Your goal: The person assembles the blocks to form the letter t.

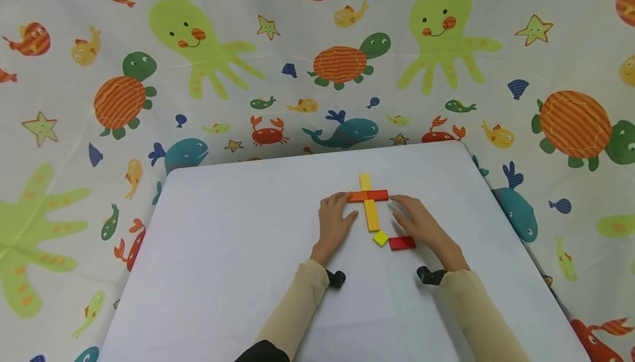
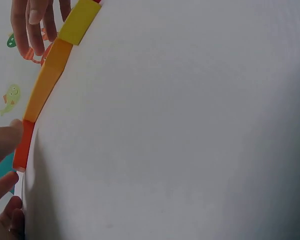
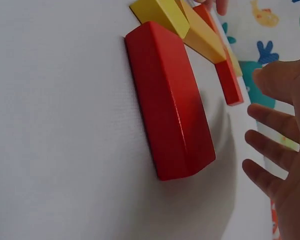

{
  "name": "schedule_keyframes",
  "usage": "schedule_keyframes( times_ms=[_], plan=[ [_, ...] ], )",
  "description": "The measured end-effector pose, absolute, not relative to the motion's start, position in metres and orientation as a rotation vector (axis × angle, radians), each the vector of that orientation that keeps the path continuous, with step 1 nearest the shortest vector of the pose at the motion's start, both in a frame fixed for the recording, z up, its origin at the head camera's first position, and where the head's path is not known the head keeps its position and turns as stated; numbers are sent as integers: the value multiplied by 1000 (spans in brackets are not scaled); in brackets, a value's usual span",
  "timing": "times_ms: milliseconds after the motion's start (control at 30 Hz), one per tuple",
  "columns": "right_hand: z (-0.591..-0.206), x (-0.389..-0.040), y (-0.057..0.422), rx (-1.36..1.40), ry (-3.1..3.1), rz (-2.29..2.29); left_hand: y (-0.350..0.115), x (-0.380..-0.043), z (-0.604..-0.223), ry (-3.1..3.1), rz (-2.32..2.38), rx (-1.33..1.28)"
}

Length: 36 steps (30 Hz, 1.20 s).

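Note:
Wooden blocks lie in a cross: a pale yellow block (image 1: pixel 365 181) at the far end, an orange block (image 1: pixel 358 196) and a red block (image 1: pixel 378 195) end to end as crossbar, and a yellow-orange block (image 1: pixel 371 216) running toward me. At its near end sits a small yellow block (image 1: pixel 380 238), turned cornerwise. A second red block (image 3: pixel 172 105) lies to the right of that. My left hand (image 1: pixel 333 224) has its fingertips right at the orange block's left end, thumb spread away. Just off the crossbar's right end, my right hand (image 1: pixel 426 227) hovers with loose, spread fingers, holding nothing.
The blocks rest on a white-covered table (image 1: pixel 238 252). Behind and beside it hangs a cloth (image 1: pixel 297 26) printed with sea animals. Black wrist cameras (image 1: pixel 430 275) sit at both cuffs, low over the table.

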State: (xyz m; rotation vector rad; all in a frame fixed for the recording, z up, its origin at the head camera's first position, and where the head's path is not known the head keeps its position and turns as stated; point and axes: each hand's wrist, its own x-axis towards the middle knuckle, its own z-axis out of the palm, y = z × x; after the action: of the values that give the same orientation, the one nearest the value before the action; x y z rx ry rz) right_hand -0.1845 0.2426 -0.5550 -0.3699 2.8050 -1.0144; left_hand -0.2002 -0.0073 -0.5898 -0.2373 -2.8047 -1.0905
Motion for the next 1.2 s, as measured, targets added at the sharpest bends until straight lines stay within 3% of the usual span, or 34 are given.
schedule_keyframes(
  times_ms=[667, 1200],
  plan=[
    [-559, -201, 227, -348, 2884, -674, -8, -203, -593, -2861, -1064, -222],
    [-562, -222, 217, -456, 2966, -733, 2, -221, -580, -2865, -921, -332]
  ],
)
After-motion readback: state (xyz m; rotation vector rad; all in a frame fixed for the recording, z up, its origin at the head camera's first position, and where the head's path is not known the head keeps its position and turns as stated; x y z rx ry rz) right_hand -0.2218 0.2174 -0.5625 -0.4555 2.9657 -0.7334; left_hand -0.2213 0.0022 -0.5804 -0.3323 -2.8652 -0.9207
